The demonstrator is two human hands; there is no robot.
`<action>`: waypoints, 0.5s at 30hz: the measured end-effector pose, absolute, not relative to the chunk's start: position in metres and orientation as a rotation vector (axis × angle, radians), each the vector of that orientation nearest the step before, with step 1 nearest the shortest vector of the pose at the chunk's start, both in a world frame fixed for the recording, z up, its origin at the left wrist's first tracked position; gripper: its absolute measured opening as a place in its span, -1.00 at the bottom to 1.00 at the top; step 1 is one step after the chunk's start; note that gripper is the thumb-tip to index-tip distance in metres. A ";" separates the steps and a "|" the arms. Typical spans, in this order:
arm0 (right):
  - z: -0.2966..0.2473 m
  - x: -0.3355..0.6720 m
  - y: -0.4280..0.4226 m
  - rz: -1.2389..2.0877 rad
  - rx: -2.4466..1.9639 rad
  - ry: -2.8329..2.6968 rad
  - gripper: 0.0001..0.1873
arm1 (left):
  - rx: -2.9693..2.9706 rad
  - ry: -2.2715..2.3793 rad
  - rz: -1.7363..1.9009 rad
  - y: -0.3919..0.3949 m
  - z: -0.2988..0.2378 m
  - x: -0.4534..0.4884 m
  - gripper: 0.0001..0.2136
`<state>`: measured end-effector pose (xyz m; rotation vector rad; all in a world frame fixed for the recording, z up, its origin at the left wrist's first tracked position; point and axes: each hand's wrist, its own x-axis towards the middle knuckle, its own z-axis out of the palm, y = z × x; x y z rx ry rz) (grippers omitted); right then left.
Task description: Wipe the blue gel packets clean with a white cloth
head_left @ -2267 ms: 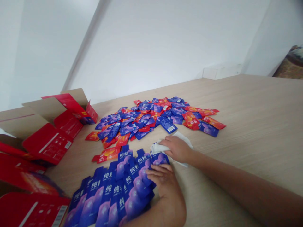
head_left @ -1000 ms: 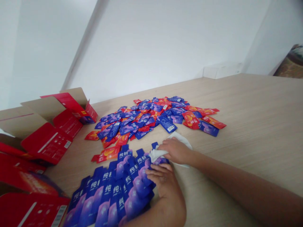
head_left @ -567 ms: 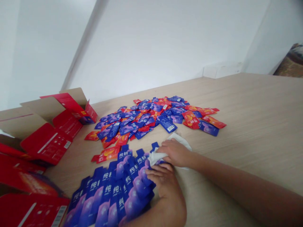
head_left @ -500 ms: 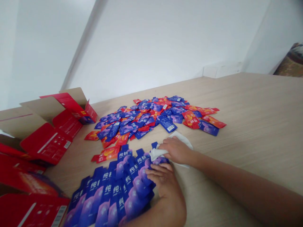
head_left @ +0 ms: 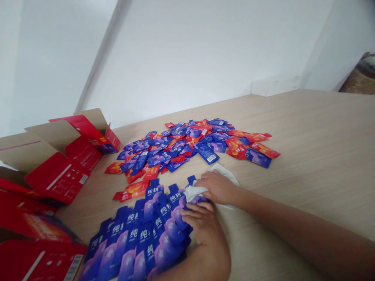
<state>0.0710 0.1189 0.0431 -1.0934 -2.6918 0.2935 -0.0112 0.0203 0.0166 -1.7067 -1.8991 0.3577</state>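
My right hand is closed on a white cloth, with a bunched corner pressed against the upper part of a blue-purple pouch. More of the cloth spreads on the table beneath and behind that hand. My left hand lies flat over the same pouch, just below the cloth, its fingers stretched toward the left. This pouch sits at the right end of overlapping rows of blue-purple pouches lying face up. My fingers and the cloth hide most of it.
Behind the rows lies a loose heap of blue and red-orange pouches. Several open red cartons stand along the left side. A white box sits against the wall at the table's far edge.
My right hand has shifted the bunched cloth slightly left across the pouch. My left hand stays in place, and the other pouches have not moved.
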 end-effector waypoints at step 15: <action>0.041 0.073 0.121 0.312 -1.026 -2.685 -0.73 | -1.664 -1.841 0.399 0.020 0.015 -0.012 -0.68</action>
